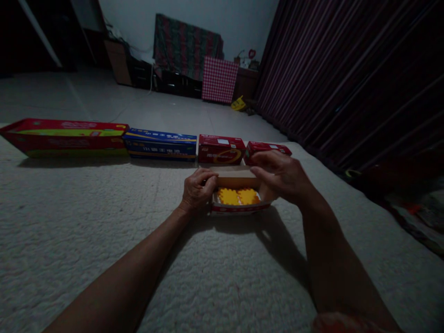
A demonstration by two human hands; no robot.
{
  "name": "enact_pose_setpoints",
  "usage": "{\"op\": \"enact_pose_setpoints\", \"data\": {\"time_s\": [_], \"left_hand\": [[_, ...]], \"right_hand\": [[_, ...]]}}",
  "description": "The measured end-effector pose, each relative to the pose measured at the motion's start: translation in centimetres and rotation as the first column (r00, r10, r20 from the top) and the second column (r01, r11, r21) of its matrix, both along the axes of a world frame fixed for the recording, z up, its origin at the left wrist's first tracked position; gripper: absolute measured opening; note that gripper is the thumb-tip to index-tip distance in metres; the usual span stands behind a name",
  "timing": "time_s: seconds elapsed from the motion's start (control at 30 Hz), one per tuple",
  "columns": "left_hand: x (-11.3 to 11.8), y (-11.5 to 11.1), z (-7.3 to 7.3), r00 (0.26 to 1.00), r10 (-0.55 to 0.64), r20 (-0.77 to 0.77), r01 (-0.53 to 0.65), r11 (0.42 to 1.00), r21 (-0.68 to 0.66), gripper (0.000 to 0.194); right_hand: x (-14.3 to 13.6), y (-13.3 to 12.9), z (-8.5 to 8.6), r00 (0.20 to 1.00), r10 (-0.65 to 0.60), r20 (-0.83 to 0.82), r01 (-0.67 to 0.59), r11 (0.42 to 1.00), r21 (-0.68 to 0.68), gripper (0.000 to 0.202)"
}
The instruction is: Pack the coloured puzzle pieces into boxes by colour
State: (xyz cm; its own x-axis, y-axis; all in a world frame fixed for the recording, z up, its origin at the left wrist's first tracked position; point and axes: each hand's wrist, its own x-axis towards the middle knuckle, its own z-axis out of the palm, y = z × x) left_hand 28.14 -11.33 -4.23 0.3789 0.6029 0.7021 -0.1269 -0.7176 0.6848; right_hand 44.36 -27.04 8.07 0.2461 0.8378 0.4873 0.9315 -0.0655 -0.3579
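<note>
A small open cardboard box (pixel 239 211) with a red and white front sits on the pale quilted surface. Inside it lie two flat yellow pieces (pixel 229 196) with toothed edges, side by side, and a bit of orange shows at their right. My left hand (pixel 198 188) is closed on the box's left end, thumb at the corner of the raised lid flap (pixel 234 173). At the other end, my right hand (pixel 284 175) holds the flap's right corner, its thumb against the flap and its fingers curled behind.
Behind the open box stands a row: a long red and yellow box (pixel 76 138), a blue box (pixel 161 145), a red box (pixel 221 150) and another red box (pixel 268 147), partly hidden by my right hand. Dark curtains (pixel 312 69) hang at the right.
</note>
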Motion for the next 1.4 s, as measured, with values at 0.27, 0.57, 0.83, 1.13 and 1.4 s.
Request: {"op": "enact_pose_setpoints", "data": {"time_s": [0.27,0.57,0.83,1.13,1.4], "left_hand": [[-0.1,0.0,0.2,1.0,0.007,-0.031,-0.008,1.0,-0.022,0.023],[-0.3,0.3,-0.3,0.998,0.017,-0.06,-0.019,0.999,-0.037,0.025],[-0.4,0.2,-0.1,0.997,0.037,-0.065,-0.039,0.999,-0.019,0.025],[-0.4,0.4,-0.2,0.995,0.042,-0.087,-0.045,0.998,-0.035,0.024],[-0.4,0.3,-0.1,0.995,0.038,-0.096,-0.041,0.999,-0.035,0.024]], "right_hand": [[11.9,-3.3,-5.7,0.875,-0.469,-0.118,0.473,0.777,0.415,0.02],[15.6,-4.3,-11.5,0.732,-0.589,-0.343,0.646,0.76,0.074,0.039],[14.6,-3.2,-12.7,0.74,-0.646,-0.186,0.626,0.763,-0.163,0.069],[12.5,-2.6,-11.4,0.665,-0.743,-0.076,0.701,0.657,-0.278,0.074],[12.0,-2.7,-11.4,0.697,-0.716,0.052,0.683,0.64,-0.352,0.058]]}}
